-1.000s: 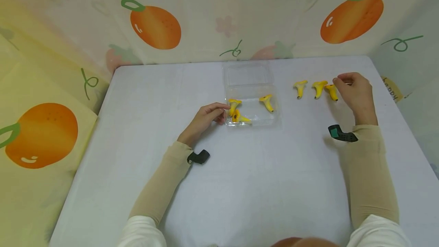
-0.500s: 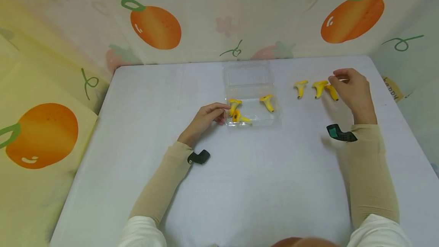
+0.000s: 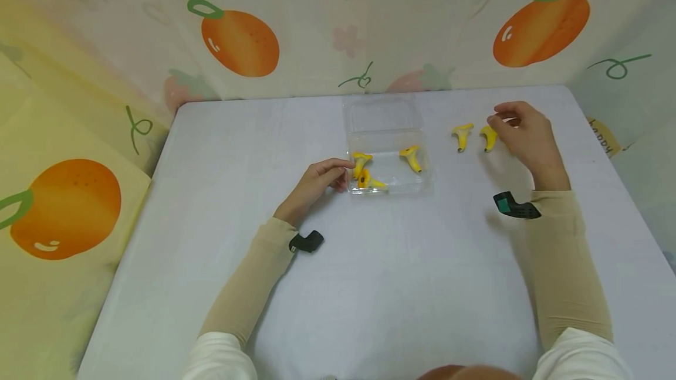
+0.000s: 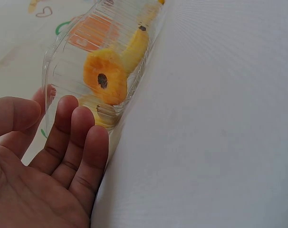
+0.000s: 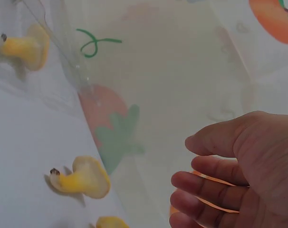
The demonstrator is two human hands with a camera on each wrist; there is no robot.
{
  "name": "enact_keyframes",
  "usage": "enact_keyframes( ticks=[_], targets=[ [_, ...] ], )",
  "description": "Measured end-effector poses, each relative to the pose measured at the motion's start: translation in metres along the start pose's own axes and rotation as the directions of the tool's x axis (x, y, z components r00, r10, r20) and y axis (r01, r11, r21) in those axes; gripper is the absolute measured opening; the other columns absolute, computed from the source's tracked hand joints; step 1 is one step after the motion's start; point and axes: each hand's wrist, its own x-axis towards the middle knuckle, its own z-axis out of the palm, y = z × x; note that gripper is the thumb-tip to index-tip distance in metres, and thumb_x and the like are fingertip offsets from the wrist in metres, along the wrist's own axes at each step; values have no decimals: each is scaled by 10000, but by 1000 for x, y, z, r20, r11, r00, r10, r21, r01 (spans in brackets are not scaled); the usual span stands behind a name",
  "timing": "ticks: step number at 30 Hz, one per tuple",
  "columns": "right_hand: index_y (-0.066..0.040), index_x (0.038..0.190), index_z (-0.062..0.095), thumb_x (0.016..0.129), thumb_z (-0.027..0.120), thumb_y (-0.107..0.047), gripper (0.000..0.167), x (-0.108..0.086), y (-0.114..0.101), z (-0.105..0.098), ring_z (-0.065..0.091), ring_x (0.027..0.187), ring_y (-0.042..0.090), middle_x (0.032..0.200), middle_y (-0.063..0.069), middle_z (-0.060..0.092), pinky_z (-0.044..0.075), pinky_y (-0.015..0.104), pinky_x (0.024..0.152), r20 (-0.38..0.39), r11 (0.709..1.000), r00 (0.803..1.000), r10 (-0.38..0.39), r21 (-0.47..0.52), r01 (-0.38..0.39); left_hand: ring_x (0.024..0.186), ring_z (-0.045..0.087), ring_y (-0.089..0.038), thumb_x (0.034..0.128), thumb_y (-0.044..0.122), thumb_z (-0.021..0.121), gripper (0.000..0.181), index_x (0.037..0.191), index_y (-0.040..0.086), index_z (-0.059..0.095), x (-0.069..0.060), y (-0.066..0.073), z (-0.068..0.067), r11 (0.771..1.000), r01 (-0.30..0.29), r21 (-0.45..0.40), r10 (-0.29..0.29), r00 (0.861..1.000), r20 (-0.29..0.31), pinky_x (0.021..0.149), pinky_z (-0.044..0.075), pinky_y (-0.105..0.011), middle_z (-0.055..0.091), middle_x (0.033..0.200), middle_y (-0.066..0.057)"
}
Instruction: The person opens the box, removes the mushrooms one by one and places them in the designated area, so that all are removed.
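Head view: yellow, trumpet-shaped mushrooms (image 3: 462,135)

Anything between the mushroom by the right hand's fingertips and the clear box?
Yes: another yellow mushroom lies on the table between them. The clear box has its lid folded back, off the opening.

We saw a clear plastic box (image 3: 388,164) with its lid (image 3: 382,115) laid back. Inside, one yellow mushroom (image 3: 361,160) lay at the left, a second mushroom (image 3: 376,183) sideways before it, orange cap leftward, and a third mushroom (image 3: 411,159) slanted at the right. Outside, to our right, lay a fourth mushroom (image 3: 462,136) and a partly hidden fifth mushroom (image 3: 489,139).
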Motion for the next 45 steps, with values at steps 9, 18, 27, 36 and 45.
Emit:
enact_keyframes(
  ticks=[9,18,27,36,45],
  targets=[
    [-77,1463,481,1030,475,-460,578,-3,-15,3,474,1216,324,1403,183,548,434,256,794,17,999,999,-43,-4,43,766,591,-142,1053,78,481,292,1258,-44,648,0,0,1,1000,-5,-12,5,1000,-1,714,547,-212,615,887,-27],
    [-85,1427,511,1025,500,-443,539,-2,-26,9,490,1170,275,1375,158,570,438,166,721,15,997,997,-75,35,75,769,592,-145,1052,79,482,293,1263,-41,647,-1,0,0,1000,-16,-7,16,1000,2,719,548,-216,623,884,-24],
    [-80,1375,559,1020,524,-432,501,-2,-36,17,509,1112,236,1334,151,603,435,224,761,11,989,991,-135,68,134,767,593,-142,1053,89,489,295,1270,-33,647,-2,1,0,1000,-26,-11,26,1000,3,715,548,-216,629,883,-17],
    [-89,1347,581,1011,534,-431,481,-1,-42,22,513,1078,207,1310,141,616,446,231,710,11,988,991,-137,75,136,786,608,-164,1047,111,497,363,1391,68,600,-1,0,-1,1000,-21,-19,21,1000,7,745,560,-230,634,911,-36],
    [-72,1341,582,1020,531,-396,459,-2,-54,29,533,1095,237,1307,151,627,443,252,761,29,982,984,-177,66,174,770,619,-164,1018,63,492,514,1522,127,406,-1,-1,-3,991,-19,-135,19,1000,1,720,555,-256,664,893,-12]
  ],
)
